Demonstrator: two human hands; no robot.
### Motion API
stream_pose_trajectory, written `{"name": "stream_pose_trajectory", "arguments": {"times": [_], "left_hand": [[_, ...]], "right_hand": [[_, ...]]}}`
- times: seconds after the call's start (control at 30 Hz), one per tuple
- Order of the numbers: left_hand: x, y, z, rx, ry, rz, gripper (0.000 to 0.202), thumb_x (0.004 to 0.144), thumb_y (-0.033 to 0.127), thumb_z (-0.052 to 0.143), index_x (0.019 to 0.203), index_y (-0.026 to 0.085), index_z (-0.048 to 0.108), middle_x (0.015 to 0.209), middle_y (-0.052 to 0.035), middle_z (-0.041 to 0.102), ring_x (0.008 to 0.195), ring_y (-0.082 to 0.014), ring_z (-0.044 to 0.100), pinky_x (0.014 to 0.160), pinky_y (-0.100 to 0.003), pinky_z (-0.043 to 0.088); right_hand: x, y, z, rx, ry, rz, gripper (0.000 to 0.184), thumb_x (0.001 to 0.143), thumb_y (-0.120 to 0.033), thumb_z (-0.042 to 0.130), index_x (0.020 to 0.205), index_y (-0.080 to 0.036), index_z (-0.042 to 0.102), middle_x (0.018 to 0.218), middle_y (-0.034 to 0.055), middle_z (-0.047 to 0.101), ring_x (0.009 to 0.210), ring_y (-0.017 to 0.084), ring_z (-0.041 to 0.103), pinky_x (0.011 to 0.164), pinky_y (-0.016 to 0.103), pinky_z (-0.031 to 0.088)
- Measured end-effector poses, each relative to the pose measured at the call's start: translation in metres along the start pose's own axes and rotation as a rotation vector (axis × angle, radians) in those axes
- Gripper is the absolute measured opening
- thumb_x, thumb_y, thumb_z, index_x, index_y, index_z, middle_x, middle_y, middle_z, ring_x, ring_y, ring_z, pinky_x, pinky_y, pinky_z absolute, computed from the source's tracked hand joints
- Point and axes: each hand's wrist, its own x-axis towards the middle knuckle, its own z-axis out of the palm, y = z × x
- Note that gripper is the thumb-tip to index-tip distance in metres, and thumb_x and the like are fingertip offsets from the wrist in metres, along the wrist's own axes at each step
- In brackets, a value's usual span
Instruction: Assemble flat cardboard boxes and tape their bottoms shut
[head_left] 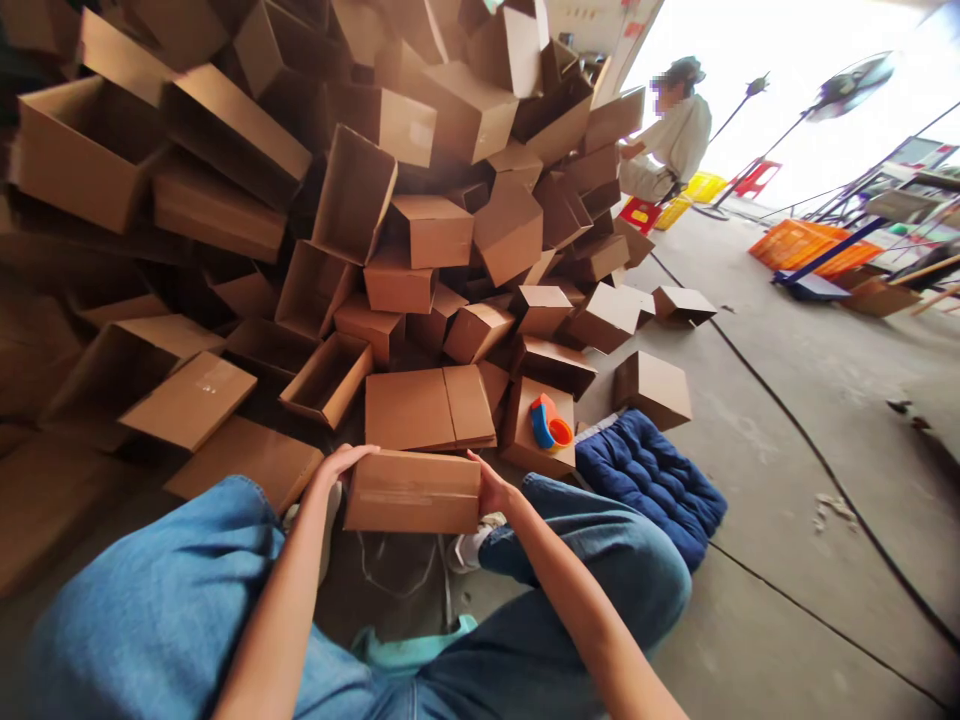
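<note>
Between my two hands is a brown cardboard box, with a shiny strip of tape along the side facing me. My left hand grips its left end, fingers over the top edge. At the right end my right hand is closed against the box, its fingers partly hidden behind it. Just beyond lies a flat folded carton. A tape dispenser, orange and blue, rests on another box to the right.
A large heap of cardboard boxes rises in front. On the right lie a blue quilted cushion and a black cable across the concrete floor. Farther off are a seated person, an orange crate and a fan.
</note>
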Motion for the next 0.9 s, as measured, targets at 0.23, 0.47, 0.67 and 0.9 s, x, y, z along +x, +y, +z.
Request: {"name": "stream_pose_trajectory", "arguments": {"times": [0.23,0.47,0.67,0.9], "left_hand": [[-0.001,0.026,-0.030,-0.167,-0.033,0.141,0.043,0.077,0.061,0.071,0.079,0.018,0.069,0.086,-0.0095,0.079,0.094,-0.0291,0.075,0.068,-0.029,0.055],[0.021,0.037,-0.025,-0.357,0.126,0.067,0.040,0.100,0.046,0.037,0.090,0.018,0.065,0.116,-0.0175,0.078,0.124,-0.0282,0.070,0.083,-0.033,0.055],[0.021,0.022,-0.002,-0.278,-0.030,-0.007,0.047,0.089,0.064,0.058,0.080,0.018,0.065,0.106,-0.0209,0.080,0.108,-0.0332,0.077,0.086,-0.039,0.055],[0.029,0.006,0.012,-0.182,-0.053,0.014,0.042,0.090,0.060,0.060,0.087,0.018,0.067,0.115,-0.0181,0.079,0.111,-0.0301,0.076,0.084,-0.035,0.055]], "right_hand": [[-0.040,-0.014,0.018,0.217,-0.150,0.137,0.082,0.095,-0.076,0.013,0.120,-0.015,0.062,0.107,0.0185,0.075,0.100,0.035,0.072,0.099,0.057,0.052],[-0.119,-0.043,-0.013,0.348,0.385,-0.490,0.075,0.094,-0.076,0.016,0.121,-0.021,0.059,0.096,0.0148,0.074,0.096,0.034,0.074,0.086,0.053,0.061],[-0.170,-0.190,-0.088,-0.005,0.866,-1.078,0.091,0.101,-0.066,0.000,0.142,-0.009,0.059,0.128,0.0255,0.068,0.119,0.033,0.068,0.087,0.046,0.057],[-0.104,-0.255,-0.086,-0.380,0.692,-0.935,0.038,0.099,-0.043,0.065,0.132,-0.023,0.067,0.141,0.0117,0.065,0.123,0.027,0.063,0.103,0.046,0.054]]}}
